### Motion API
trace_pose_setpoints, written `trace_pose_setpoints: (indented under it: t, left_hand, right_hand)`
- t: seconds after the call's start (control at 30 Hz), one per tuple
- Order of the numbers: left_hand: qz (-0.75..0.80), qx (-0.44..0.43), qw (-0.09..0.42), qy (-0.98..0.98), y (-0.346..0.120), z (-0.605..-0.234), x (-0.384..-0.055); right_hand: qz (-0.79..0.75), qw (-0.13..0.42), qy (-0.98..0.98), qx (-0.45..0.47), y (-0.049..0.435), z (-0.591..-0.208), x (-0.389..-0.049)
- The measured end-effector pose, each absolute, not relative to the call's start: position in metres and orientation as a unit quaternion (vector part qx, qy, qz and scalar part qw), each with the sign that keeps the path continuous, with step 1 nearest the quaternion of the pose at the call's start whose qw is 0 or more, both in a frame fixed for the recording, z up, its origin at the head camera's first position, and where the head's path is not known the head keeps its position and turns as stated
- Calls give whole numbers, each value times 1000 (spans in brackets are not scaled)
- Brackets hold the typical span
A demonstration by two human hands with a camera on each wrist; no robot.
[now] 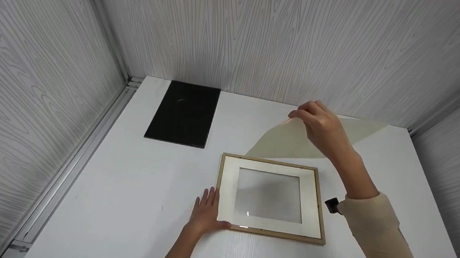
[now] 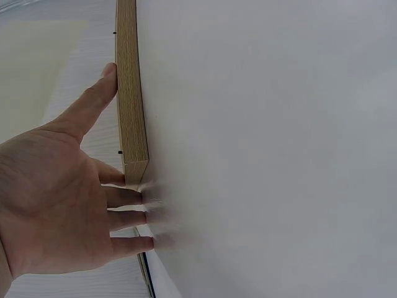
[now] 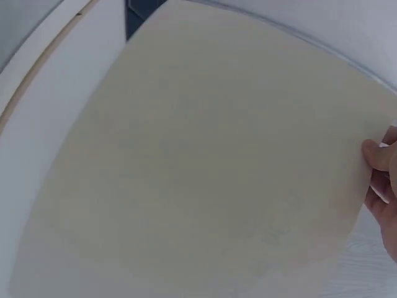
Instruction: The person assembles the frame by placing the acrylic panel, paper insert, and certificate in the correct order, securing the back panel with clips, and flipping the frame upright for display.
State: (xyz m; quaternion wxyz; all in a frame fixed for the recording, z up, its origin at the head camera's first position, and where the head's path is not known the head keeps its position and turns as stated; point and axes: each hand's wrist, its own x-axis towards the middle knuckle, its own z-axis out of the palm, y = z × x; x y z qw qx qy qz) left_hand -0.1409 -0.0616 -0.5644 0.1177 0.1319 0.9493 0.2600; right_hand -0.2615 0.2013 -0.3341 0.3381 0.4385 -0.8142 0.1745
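Observation:
A wooden picture frame (image 1: 321, 218) with a white mat (image 1: 228, 190) around a see-through middle lies on the white table. My left hand (image 1: 205, 216) rests at its near left corner, fingers along the left side and thumb on the near edge. In the left wrist view the straight fingers (image 2: 127, 218) touch the corner of the wooden frame. My right hand (image 1: 320, 126) is raised beyond the frame and pinches the edge of a thin pale yellow sheet (image 1: 282, 143). The sheet bends up to the fingers and fills most of the right wrist view.
A flat black panel (image 1: 184, 113) lies on the table at the back left. Grey wood-patterned walls (image 1: 237, 35) enclose the table (image 1: 125, 203) at the back and both sides. A metal rail (image 1: 76, 145) runs along the left edge.

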Motion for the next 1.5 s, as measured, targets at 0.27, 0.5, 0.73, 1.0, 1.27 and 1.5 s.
trace_pose_setpoints:
  t: [0.27,0.5,0.73,1.0,1.27,1.5]
  left_hand:
    - [249,117,124,953,-60,-564,-144]
    - [250,118,128,952,-62,-564,-142]
    - [272,114,129,947,-63,-564,-140]
    - [270,116,121,948,-62,-567,-139]
    - [266,125,113,949,-62,-567,-138]
    - [266,121,119,949,-62,-564,-138]
  right_hand:
    - [156,264,-832,462,180,-333,-237]
    - [176,194,-851,456,162,-372,-239]
    - [188,119,-866,449,141,-414,-252]
    - [186,79,-884,422,127,-450,-274]
    - [213,62,-893,393,130,-476,-293]
    - [232,36,-914,332,137,-498,-311]
